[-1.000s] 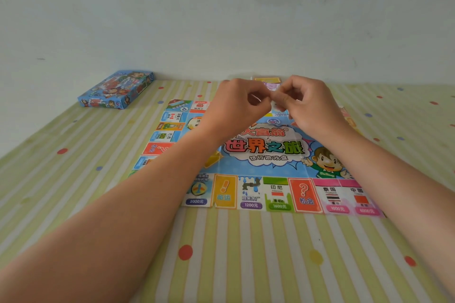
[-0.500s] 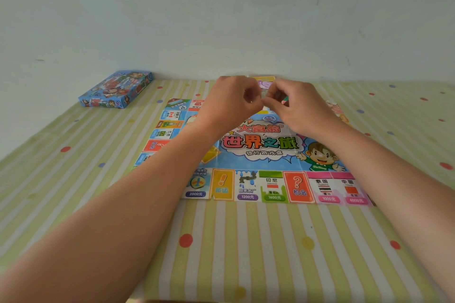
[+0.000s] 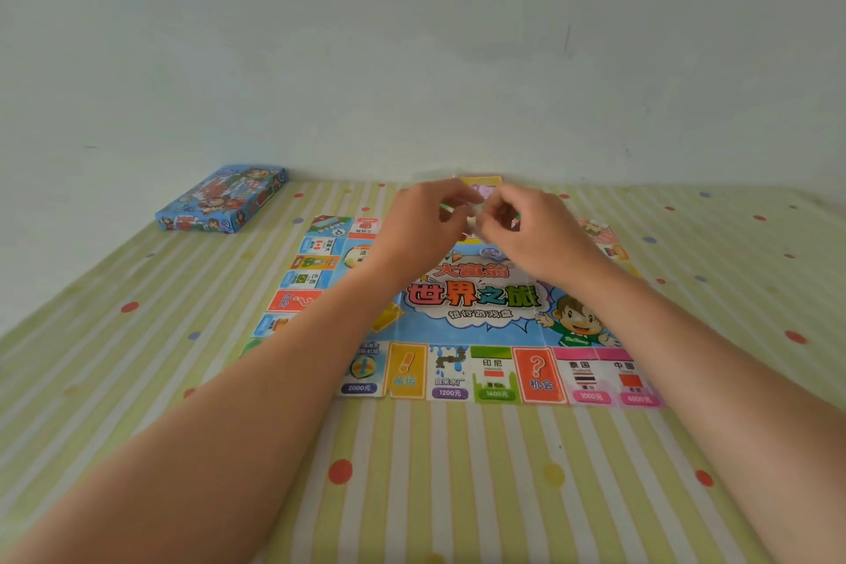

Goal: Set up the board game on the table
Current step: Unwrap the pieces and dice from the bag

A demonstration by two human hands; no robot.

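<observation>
A colourful paper game board (image 3: 476, 325) lies unfolded and flat in the middle of the table, its printed squares running along the near and left edges. Above its far half, my left hand (image 3: 421, 224) and my right hand (image 3: 535, 234) meet fingertip to fingertip, both pinching a small clear packet (image 3: 474, 218) with tiny coloured pieces showing at its edges. What is inside it is too small to tell. The blue game box (image 3: 224, 199) lies closed at the far left of the table.
A small stack of yellow and purple cards (image 3: 483, 184) sits at the far edge of the board by the wall. The table wears a green striped cloth (image 3: 458, 481) with coloured dots. A pale wall runs along the table's far edge.
Both hands have stayed together over the far half of the board, shifting slightly away from me while their fingers work at the small packet. The board and box have not moved.
</observation>
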